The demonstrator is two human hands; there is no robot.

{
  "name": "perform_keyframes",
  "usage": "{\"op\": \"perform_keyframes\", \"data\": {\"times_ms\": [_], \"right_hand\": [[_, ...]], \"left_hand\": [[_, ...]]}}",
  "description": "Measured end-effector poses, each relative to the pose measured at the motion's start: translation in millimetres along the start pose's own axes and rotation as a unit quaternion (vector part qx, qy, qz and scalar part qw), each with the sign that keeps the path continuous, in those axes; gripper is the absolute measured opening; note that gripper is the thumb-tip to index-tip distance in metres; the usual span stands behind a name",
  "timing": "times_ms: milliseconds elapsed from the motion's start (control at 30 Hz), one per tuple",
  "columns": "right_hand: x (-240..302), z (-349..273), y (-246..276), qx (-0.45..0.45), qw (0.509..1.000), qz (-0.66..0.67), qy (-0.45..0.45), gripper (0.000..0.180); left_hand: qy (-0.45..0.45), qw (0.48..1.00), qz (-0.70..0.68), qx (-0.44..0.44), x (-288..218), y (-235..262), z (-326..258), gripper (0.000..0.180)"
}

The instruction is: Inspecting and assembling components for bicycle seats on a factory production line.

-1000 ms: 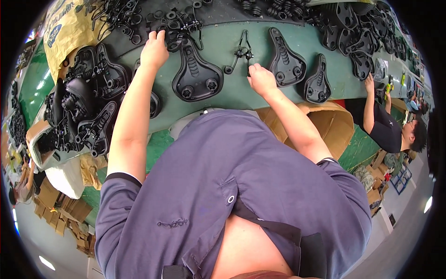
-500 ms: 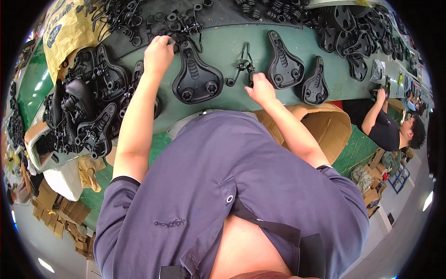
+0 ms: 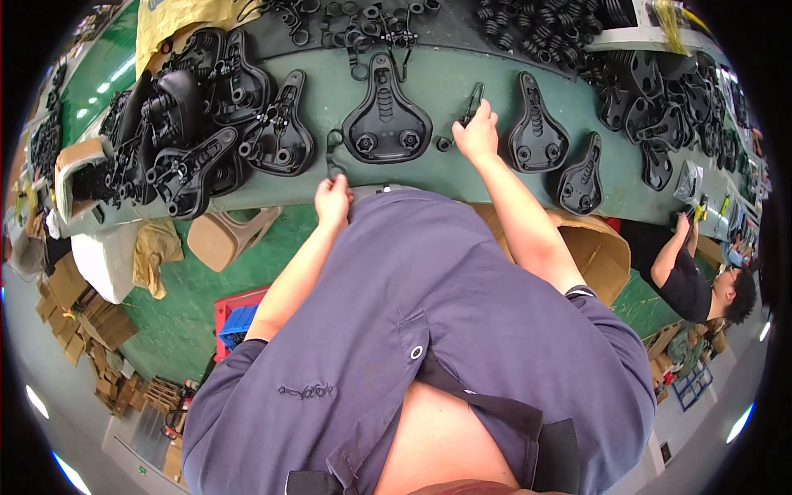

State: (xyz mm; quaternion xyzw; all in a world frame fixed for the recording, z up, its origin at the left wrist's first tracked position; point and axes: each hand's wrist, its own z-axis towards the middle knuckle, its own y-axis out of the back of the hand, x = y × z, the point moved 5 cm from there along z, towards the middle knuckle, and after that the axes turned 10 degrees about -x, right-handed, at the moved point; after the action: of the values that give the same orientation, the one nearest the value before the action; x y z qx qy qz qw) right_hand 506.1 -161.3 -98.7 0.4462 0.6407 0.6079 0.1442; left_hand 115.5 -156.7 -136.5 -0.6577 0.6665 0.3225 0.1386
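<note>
Left hand (image 3: 332, 200) curled near the body, right hand (image 3: 477, 134) reaching forward — fingers pinched.

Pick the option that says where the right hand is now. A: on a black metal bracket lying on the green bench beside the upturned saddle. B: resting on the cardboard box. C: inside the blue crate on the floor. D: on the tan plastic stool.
A: the right hand grips a black metal bracket on the green bench, just right of the upturned saddle.

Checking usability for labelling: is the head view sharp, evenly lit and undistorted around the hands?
Head view: strong fisheye bends the green bench edge; hands sharp, the left hand and right hand evenly lit; ceiling-light glare on the floor at left and the dark rim.
</note>
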Motion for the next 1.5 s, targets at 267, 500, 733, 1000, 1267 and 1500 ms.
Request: {"op": "perform_keyframes", "data": {"times_ms": [267, 500, 733, 1000, 1267, 1500], "right_hand": [[-16.6, -10.9, 26.3, 0.140, 0.939, 0.296, -0.108, 0.054], [39.2, -38.8, 65.2, 0.297, 0.820, 0.469, -0.140, 0.037], [59.2, -27.1, 51.3, 0.359, 0.741, 0.522, -0.223, 0.047], [143.5, 20.1, 21.0, 0.343, 0.816, 0.434, -0.166, 0.044], [204.7, 15.6, 10.5, 0.187, 0.955, -0.009, 0.230, 0.057], [175.1, -35.7, -17.4, 0.069, 0.979, -0.003, 0.192, 0.069]], "left_hand": [[-0.503, 0.685, 0.522, -0.071, -80.9, -4.4, -19.3, 0.039], [-0.633, 0.458, 0.623, -0.026, -87.1, -32.5, 7.3, 0.021], [-0.439, 0.586, 0.628, 0.265, -119.6, -16.6, -36.0, 0.051], [-0.531, 0.706, 0.428, 0.190, -164.3, -66.7, -42.8, 0.050], [-0.490, 0.759, 0.379, 0.203, -149.1, -65.2, -20.7, 0.052], [-0.474, 0.789, 0.329, 0.213, -144.2, -66.5, -20.5, 0.057]]}}
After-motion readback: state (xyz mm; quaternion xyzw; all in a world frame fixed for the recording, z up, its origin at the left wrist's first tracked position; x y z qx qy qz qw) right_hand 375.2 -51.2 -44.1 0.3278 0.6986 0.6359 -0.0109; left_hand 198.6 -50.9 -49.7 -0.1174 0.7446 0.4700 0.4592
